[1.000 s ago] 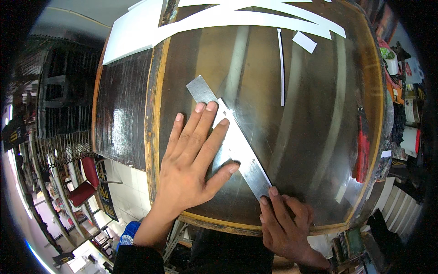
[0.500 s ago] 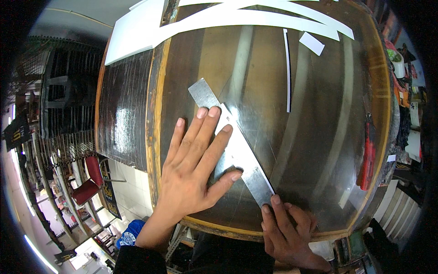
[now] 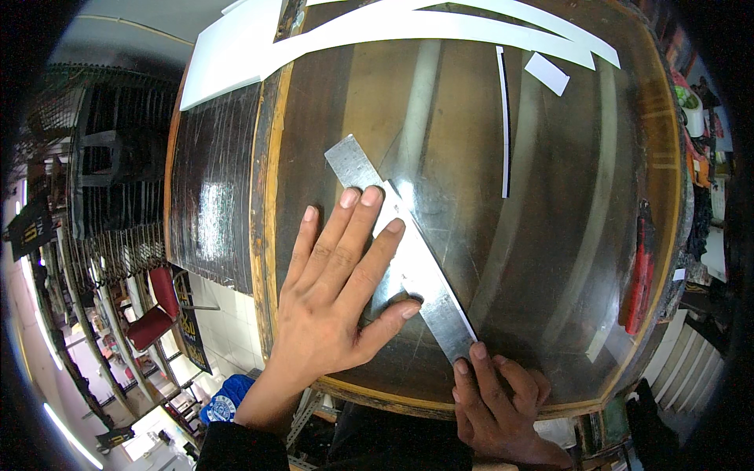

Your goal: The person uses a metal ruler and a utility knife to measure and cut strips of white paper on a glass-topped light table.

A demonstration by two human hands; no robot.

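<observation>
Glossy dark tabletop point(image 3: 330, 102), edged with worn yellowish wood, fills the centre; clock positions are taken from the middle of the view. White paper strips point(image 3: 440, 27) lie at 12 o'clock, a narrow strip point(image 3: 504, 125) and a small white rectangle point(image 3: 547, 74) between 1 and 2, and a red-and-black tool point(image 3: 641, 275) just past 3. A red chair point(image 3: 155, 314) stands at 8.

The steel ruler point(image 3: 448, 323) lies flat and diagonal, one end toward 11, the other toward 5. The left hand point(image 3: 338, 290) is laid palm-down, fingers wide: index and middle fingertips rest on the ruler, the ring fingertip at its near-side edge, the little finger clear of it, the thumb tip beside that edge. The right hand point(image 3: 499, 400) has its fingers bent, fingertips at the ruler's 5 o'clock end; whether they grip anything cannot be told.
</observation>
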